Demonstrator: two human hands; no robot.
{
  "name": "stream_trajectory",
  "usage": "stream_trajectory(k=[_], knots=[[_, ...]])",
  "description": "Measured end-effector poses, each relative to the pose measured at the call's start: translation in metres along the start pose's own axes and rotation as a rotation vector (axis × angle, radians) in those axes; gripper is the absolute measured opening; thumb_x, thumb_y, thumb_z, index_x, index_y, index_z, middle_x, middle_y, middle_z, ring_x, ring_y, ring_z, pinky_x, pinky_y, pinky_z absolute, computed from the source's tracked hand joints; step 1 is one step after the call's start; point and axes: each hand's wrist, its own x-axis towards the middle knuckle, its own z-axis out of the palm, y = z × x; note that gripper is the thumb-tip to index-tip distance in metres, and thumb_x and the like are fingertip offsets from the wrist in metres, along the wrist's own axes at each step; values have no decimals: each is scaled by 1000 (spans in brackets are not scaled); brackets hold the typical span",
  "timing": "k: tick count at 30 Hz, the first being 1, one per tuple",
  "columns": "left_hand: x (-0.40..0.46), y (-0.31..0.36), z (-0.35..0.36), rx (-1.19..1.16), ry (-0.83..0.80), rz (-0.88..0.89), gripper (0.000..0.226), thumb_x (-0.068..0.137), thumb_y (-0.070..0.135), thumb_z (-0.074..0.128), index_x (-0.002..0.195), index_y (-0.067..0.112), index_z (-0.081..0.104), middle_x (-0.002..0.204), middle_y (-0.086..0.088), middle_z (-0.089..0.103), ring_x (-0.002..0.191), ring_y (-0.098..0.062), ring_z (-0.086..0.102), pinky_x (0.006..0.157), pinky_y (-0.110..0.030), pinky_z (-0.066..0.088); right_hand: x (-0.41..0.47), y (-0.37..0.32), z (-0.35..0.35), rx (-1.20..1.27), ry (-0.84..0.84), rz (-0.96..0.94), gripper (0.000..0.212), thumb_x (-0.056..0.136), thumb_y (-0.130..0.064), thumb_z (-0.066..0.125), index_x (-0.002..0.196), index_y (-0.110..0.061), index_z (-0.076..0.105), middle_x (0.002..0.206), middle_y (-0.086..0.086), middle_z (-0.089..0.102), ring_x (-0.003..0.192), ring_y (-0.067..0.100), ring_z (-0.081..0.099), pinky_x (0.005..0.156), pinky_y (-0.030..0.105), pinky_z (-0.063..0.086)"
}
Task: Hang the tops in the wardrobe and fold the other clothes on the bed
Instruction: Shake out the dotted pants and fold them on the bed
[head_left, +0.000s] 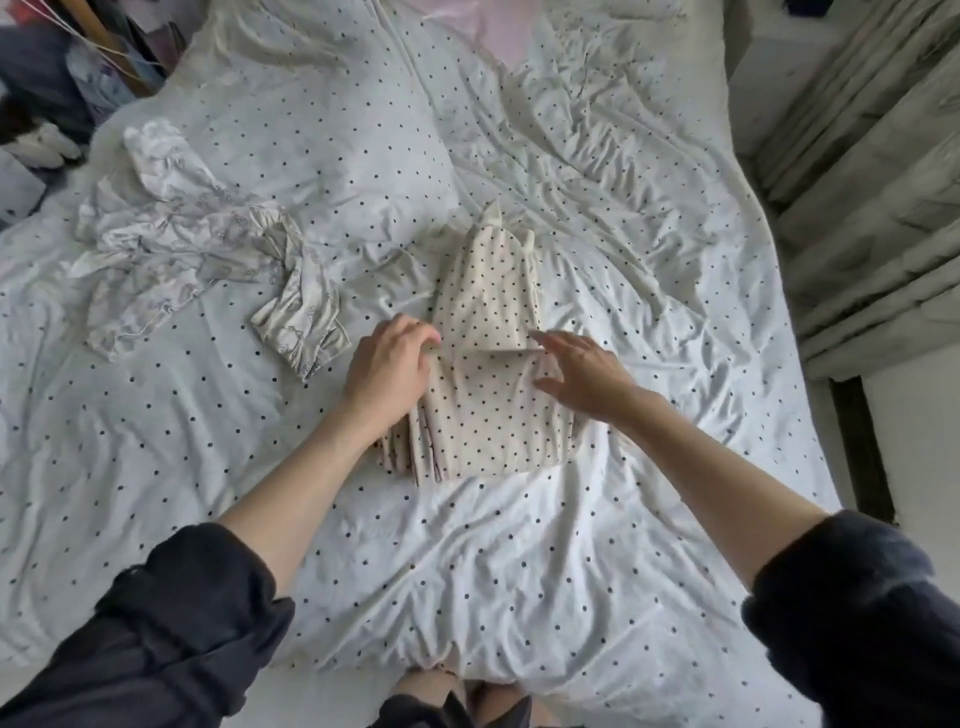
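A: What is seen in the middle of the bed?

B: A cream cloth garment with small dark dots (480, 379) is laid flat on the white bed sheet with black dots (519, 571). It is partly folded. One narrow end is turned back over the rest, and a folded edge runs across it between the two hands.

A: How is the left hand (387, 364) held?

B: It is laid on the left side of the cream garment. The fingers are bent, and the folded edge seems to be pinched at the fingertips, but that cannot be told for sure.

A: And the right hand (582, 376)?

B: It is spread out, with the fingers straight. It is placed at the right end of the fold. Nothing is gripped by it. Whether the cloth is touched cannot be told.

A: Is anything else seen on the bed?

B: A crumpled pale garment with a faint grey print (192, 249) is left in a heap to the left, near the cream one but apart from it. Dark sleeves (182, 623) are pushed up both arms.
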Motion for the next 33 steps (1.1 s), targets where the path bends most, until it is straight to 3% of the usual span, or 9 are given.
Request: stream_trajectory(k=[3, 7, 12, 15, 17, 21, 26, 29, 33], knots=[[-16, -4, 33, 28, 92, 41, 31, 82, -8, 60, 109, 5, 64, 111, -8, 60, 101, -25, 57, 89, -40, 49, 2, 0, 30, -83, 154, -17, 66, 94, -31, 53, 149, -23, 17, 156, 5, 18, 143, 24, 18, 116, 42, 17], [-58, -12, 94, 135, -79, 175, 47, 75, 6, 75, 120, 6, 62, 131, -16, 54, 124, -33, 50, 101, -54, 42, -23, 8, 101, -231, -11, -105, 73, 95, -34, 50, 151, -23, 5, 159, 4, -2, 146, 22, -1, 118, 39, 2], [-57, -32, 129, 414, -373, 88, 92, 90, 49, 50, 147, 20, -16, 155, -10, -20, 142, -28, -20, 112, -47, -20, -12, 20, 143, -306, -11, -65, 87, 94, -35, 51, 148, -19, -15, 153, 2, -26, 144, 25, -15, 113, 38, -13], [-46, -26, 130, 379, -257, 112, 74, 88, 17, 60, 149, 13, 19, 156, -17, 11, 144, -33, 11, 118, -47, 4, 2, 18, 144, -283, 105, -65, 67, 95, -5, 41, 151, -13, 5, 159, 8, 2, 146, 27, 2, 117, 40, 0], [-41, -20, 128, 261, -156, 111, 60, 79, -3, 65, 136, 6, 48, 145, -18, 38, 135, -35, 36, 112, -47, 27, 1, 15, 140, -251, 236, -98, 56, 86, 2, 57, 140, -4, 41, 147, 15, 39, 136, 32, 36, 110, 44, 34], [-37, -21, 113, 136, -259, 68, 51, 89, 6, 59, 137, 15, 47, 146, -2, 40, 138, -18, 34, 112, -34, 29, -7, 14, 127, -85, 391, -220, 40, 63, 7, 77, 101, -1, 70, 107, 12, 69, 99, 30, 67, 73, 39, 59], [-42, -14, 72, 70, -661, -4, 23, 87, 22, 62, 109, 19, 66, 97, 1, 68, 85, -13, 63, 77, -26, 50, -37, 5, 99, -72, -51, -158, 38, 90, -12, 50, 128, -16, 54, 124, 1, 62, 102, 27, 63, 75, 33, 49], [-43, -5, 52, 39, -883, -8, 20, 85, 29, 63, 72, 16, 54, 63, 6, 43, 52, -6, 37, 47, -21, 30, -55, 3, 84, 24, -274, -95, 24, 93, -14, 41, 111, -13, 58, 108, 7, 66, 97, 30, 61, 77, 33, 45], [-17, 2, 21, -97, -984, -99, 17, 84, 35, 67, 80, 22, 58, 58, 8, 41, 39, -3, 30, 37, -17, 23, -45, 0, 34, 178, -380, -60, 23, 86, -10, 50, 105, -12, 64, 103, 7, 67, 96, 25, 60, 83, 33, 47]])
